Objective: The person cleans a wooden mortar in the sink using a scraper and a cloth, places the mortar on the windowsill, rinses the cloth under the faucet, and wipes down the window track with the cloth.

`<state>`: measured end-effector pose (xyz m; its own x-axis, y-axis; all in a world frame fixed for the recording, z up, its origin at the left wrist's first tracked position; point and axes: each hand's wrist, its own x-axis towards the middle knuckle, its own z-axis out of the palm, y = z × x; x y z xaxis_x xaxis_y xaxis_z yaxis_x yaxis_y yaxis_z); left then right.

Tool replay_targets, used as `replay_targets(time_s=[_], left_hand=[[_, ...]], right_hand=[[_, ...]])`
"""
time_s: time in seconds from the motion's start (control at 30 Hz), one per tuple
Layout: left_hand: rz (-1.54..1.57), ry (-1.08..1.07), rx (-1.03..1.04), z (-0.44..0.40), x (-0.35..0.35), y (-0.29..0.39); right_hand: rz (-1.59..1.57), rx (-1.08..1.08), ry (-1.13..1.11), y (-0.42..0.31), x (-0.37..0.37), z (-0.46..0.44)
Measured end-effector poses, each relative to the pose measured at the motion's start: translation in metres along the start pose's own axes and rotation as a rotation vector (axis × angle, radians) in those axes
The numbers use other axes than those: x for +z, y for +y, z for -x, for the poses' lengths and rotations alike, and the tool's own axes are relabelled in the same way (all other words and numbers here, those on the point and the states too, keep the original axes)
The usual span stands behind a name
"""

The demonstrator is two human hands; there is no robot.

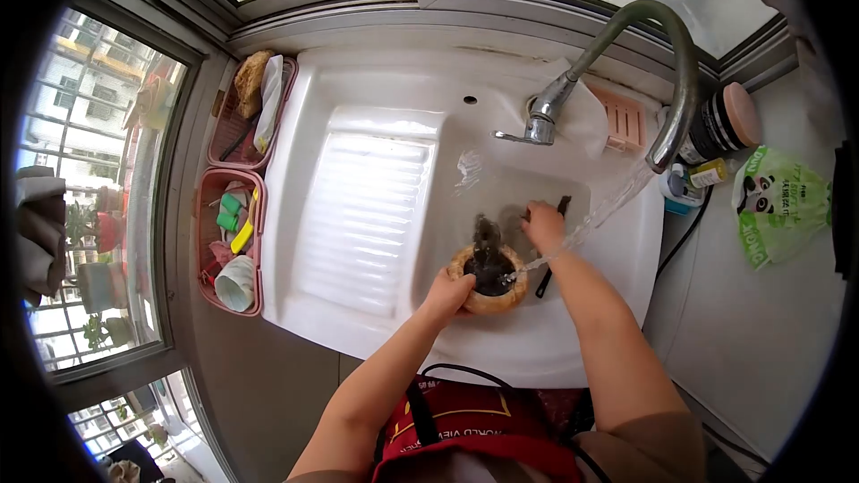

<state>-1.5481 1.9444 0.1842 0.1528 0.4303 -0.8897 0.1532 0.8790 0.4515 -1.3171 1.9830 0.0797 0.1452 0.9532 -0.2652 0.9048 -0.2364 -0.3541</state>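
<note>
Head view: round, mottled-tan, dark-mouthed pot (pixel 495 305) at six o'clock in white ceramic sink basin (pixel 445 215). Left hand (pixel 447 292) grasps rim at nine o'clock; right hand (pixel 544 227) over thin black stick (pixel 543 284), cannot tell if gripped. Pot probably stiff, slippery, water-heavy; hold rim, support base.

Good luck seeing what's under that left hand (pixel 450 293), lol
Most of its fingers are lost beneath the round bowl (pixel 494 304), and the dark clump (pixel 486 237) at the far rim is too blurry to call. The right hand (pixel 544 228) blocks the middle of a dark stick (pixel 544 283), so no clue how it's gripped. Tiny print on the black jar (pixel 707 130)? Unreadable. Bottom edge chops off both sleeves (pixel 653 447).
</note>
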Motion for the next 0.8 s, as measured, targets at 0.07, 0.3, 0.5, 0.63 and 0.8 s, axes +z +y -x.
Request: replay_targets(time_s=[0.07,0.3,0.5,0.63,0.8], left_hand=[[0.018,-0.074,-0.012,-0.004,-0.001,-0.006],[0.062,0.057,-0.069,-0.009,0.013,-0.008],[-0.030,0.084,-0.134,-0.004,0.006,-0.006],[0.016,0.006,-0.102,-0.003,0.001,-0.012],[0.039,0.006,-0.081,0.003,0.008,-0.006]], right_hand=[[0.018,0.037,-0.070,-0.015,-0.015,-0.008],[0.284,-0.010,-0.075,-0.010,0.012,-0.023],[0.394,-0.024,-0.106,-0.025,0.020,-0.015],[0.334,-0.175,-0.191,-0.013,-0.018,-0.004],[-0.239,0.585,0.101,0.009,-0.027,0.044]])
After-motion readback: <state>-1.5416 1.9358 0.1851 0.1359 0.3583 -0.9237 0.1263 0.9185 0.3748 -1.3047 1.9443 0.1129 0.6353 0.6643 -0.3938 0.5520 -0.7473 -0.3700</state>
